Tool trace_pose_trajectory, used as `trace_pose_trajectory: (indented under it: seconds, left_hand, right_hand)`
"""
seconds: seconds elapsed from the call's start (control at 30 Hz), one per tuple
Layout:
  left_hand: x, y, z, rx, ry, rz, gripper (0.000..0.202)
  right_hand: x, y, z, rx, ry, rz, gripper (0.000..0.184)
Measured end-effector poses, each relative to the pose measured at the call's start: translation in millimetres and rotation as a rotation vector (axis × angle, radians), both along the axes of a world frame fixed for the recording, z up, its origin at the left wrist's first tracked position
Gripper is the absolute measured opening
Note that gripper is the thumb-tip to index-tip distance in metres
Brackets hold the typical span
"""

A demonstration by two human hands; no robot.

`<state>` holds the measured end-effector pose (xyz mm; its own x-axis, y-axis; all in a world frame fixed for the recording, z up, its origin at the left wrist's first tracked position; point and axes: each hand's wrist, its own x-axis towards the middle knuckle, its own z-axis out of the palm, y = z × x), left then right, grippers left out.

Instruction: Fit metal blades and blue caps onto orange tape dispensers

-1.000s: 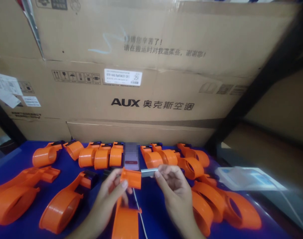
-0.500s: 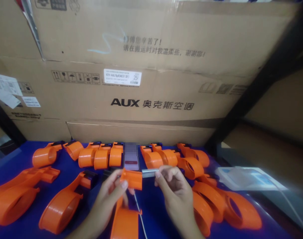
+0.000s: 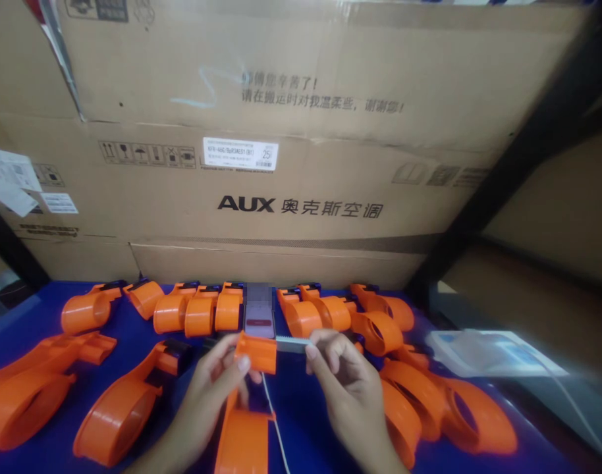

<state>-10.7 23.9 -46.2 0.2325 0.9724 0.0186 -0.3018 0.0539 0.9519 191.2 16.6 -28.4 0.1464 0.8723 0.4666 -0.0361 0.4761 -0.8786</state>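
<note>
My left hand (image 3: 217, 378) is closed around the head of an orange plastic tape dispenser (image 3: 256, 354), thumb on its front face. The dispenser's round body hangs below, near the bottom edge of the view. Between the fingertips of my right hand (image 3: 348, 378) is a small metal blade (image 3: 294, 344) with a toothed upper edge. It lies level, its left end right at the dispenser head's right edge; whether it touches or sits inside, I cannot tell. Part of the dispenser is hidden behind my left fingers.
Several more orange tape dispensers (image 3: 118, 415) stand on the blue tabletop (image 3: 311, 428) left, right and behind my hands, many with dark heads. A phone (image 3: 259, 316) stands behind them, and a white cable (image 3: 276, 421) runs in front. A large cardboard box (image 3: 301, 178) walls off the back.
The blade has tilted slightly and its left end now meets the dispenser head's edge more closely. My hands otherwise keep their grips; the whole view has shifted a little.
</note>
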Motion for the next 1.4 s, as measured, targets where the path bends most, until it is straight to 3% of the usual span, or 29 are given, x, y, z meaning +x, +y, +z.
trace_pose_trajectory:
  seconds: [0.33, 0.67, 0.87, 1.1, 1.4]
  left_hand:
    - [2, 1, -3.5, -0.029, 0.023, -0.040, 0.044]
    - [2, -1, 1.7, -0.061, -0.028, 0.028, 0.044]
    - [-2, -2, 3.4, 0.011, -0.003, -0.077, 0.033]
    - [-7, -1, 7.5, 0.043, -0.043, -0.213, 0.044]
    - [-2, -10, 5.7, 0.035, -0.015, -0.225, 0.042]
  right_hand:
    - [2, 0, 7.7, -0.059, 0.058, 0.054, 0.039]
    - [0, 1, -0.4, -0.126, 0.161, 0.160, 0.037]
    - [1, 4, -0.6, -0.238, 0.266, 0.312, 0.018]
    - [1, -2, -2.4, -0.467, 0.391, 0.606, 0.056]
    - [-6, -4, -3.0, -0.569, 0.391, 0.687, 0.050]
